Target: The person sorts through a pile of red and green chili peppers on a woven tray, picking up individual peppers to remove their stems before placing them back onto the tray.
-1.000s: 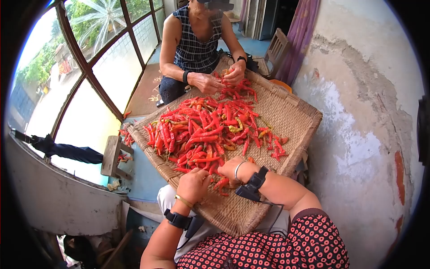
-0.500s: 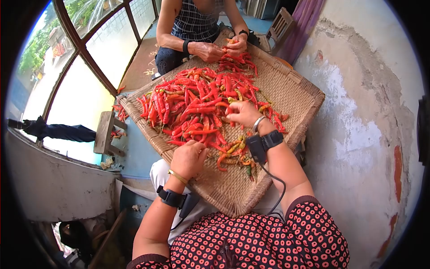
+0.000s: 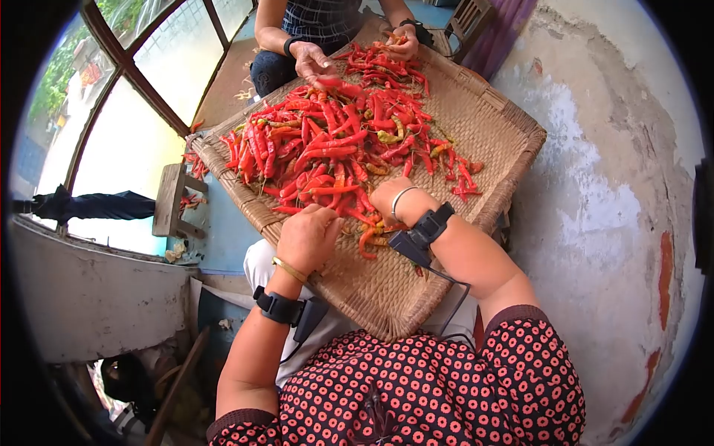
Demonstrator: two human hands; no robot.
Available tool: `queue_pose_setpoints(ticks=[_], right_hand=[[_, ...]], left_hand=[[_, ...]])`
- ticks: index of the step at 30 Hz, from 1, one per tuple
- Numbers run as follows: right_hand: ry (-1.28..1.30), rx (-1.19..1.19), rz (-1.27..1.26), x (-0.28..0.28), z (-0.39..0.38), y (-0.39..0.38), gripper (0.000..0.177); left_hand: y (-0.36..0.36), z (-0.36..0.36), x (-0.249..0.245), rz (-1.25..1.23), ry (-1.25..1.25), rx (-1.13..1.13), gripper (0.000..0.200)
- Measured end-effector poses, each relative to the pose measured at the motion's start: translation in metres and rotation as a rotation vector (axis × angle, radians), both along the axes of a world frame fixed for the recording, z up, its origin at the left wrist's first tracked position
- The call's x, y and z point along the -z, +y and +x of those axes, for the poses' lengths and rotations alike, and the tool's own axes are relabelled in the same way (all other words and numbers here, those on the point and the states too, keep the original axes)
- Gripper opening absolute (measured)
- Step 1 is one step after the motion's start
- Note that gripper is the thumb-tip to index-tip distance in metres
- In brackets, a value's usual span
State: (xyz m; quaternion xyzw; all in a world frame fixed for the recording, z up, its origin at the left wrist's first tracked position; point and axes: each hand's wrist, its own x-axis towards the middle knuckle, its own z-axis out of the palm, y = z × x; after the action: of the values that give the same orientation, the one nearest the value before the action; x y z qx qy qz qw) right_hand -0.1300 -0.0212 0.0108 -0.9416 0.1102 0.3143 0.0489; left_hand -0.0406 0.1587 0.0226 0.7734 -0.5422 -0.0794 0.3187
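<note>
Red peppers point(image 3: 327, 145) lie heaped on a woven tray point(image 3: 487, 123), with a few yellowish and orange ones among them. My left hand point(image 3: 306, 238) is at the near left edge of the heap, fingers curled; what it holds, if anything, is hidden. To its right, my right hand point(image 3: 394, 201) is bent over the near side of the heap, beside some orange peppers point(image 3: 367, 244). Its fingertips are hidden behind the back of the hand and the wrist.
Across the tray a co-worker's hand point(image 3: 312, 61) reaches to the heap, and the other hand point(image 3: 403, 43) holds peppers. A wooden stool point(image 3: 171, 201) and a dark umbrella point(image 3: 111, 206) are at the left. A rough wall point(image 3: 580, 186) stands at the right.
My right hand has moved left and nearer to my body. My left hand has shifted slightly up. The co-worker's hands have moved apart, one now over the heap.
</note>
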Motion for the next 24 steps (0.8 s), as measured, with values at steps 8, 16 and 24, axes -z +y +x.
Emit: queue_pose_setpoints(ticks=[8, 16, 24], right_hand=[[-0.041, 0.011, 0.131, -0.006, 0.002, -0.016, 0.023], [-0.414, 0.435, 1.139, -0.034, -0.027, -0.058, 0.012], [-0.687, 0.48, 0.192, -0.016, -0.022, -0.071, 0.025]], left_hand=[[0.0, 0.0, 0.0, -0.027, 0.018, -0.006, 0.014], [0.0, 0.001, 0.0, 0.005, 0.018, 0.005, 0.015], [-0.001, 0.001, 0.001, -0.024, 0.021, 0.012, 0.011]])
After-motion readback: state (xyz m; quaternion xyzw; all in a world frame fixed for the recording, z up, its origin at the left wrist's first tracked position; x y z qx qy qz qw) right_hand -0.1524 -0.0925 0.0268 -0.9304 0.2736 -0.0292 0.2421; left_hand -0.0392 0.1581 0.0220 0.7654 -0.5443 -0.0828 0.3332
